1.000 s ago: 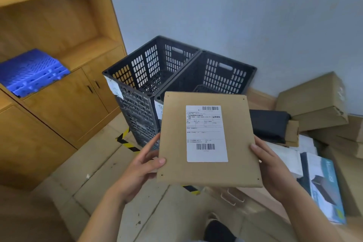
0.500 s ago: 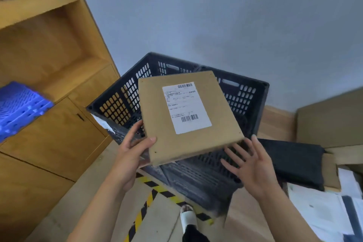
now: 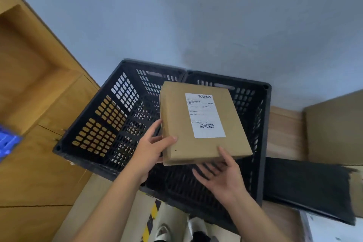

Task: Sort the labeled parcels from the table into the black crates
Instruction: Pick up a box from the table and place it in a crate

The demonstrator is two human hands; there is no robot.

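Note:
A flat brown cardboard parcel point(image 3: 198, 124) with a white barcode label hangs over two black slotted crates. The left crate point(image 3: 110, 116) and the right crate point(image 3: 261, 116) stand side by side against the wall. My left hand point(image 3: 151, 151) grips the parcel's near left corner, thumb on top and fingers underneath. My right hand point(image 3: 222, 175) is under the near right edge, thumb on the top face and fingers spread below. The parcel sits mostly above the right crate, close to the divide between the two.
A wooden cabinet point(image 3: 35, 104) stands to the left, with a blue plastic thing point(image 3: 7, 141) on its shelf. To the right are a black pouch point(image 3: 306, 186), a cardboard box point(image 3: 337, 125) and white papers point(image 3: 332, 228). Yellow-black tape point(image 3: 151, 216) marks the floor.
I have moved closer to the crates and the parcel has travelled forward over them. My right hand, off the parcel half a second ago, now touches its near edge.

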